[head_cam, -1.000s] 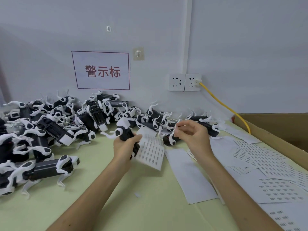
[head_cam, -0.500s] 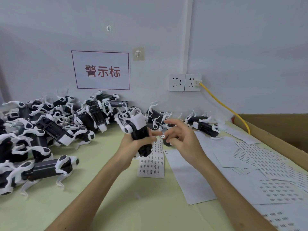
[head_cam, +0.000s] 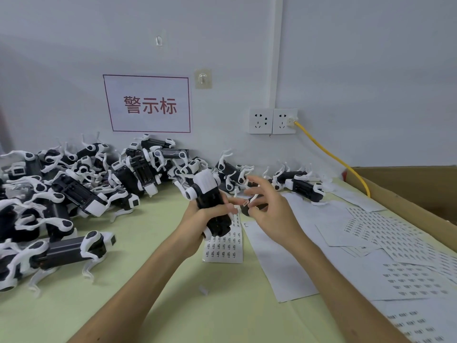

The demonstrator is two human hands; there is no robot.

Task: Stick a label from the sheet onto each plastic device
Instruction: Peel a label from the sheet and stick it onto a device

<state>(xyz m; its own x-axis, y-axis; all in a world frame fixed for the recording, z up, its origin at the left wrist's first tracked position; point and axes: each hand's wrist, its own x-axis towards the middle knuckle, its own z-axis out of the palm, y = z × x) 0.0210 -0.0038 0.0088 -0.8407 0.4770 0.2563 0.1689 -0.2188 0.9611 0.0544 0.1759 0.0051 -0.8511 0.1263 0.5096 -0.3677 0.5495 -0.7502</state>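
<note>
My left hand (head_cam: 197, 219) grips a black and white plastic device (head_cam: 210, 201) above the table, its white end pointing up and away. My right hand (head_cam: 267, 209) is just right of it and pinches a small label (head_cam: 245, 202) between thumb and fingertip, close to the device's side. A label sheet (head_cam: 223, 246) lies on the table under the device. A large pile of the same devices (head_cam: 81, 189) fills the left side against the wall, and more devices (head_cam: 301, 184) lie at the back right.
Several label sheets and bare backing sheets (head_cam: 400, 246) cover the table's right side. A cardboard box (head_cam: 408, 189) stands at the right edge. A yellow cable (head_cam: 331, 154) runs from the wall socket (head_cam: 284, 121) down behind the box.
My left hand turned the device up and brought it toward the middle, leaving the sheet on the table. My right hand came in from the right with a label pinched.
</note>
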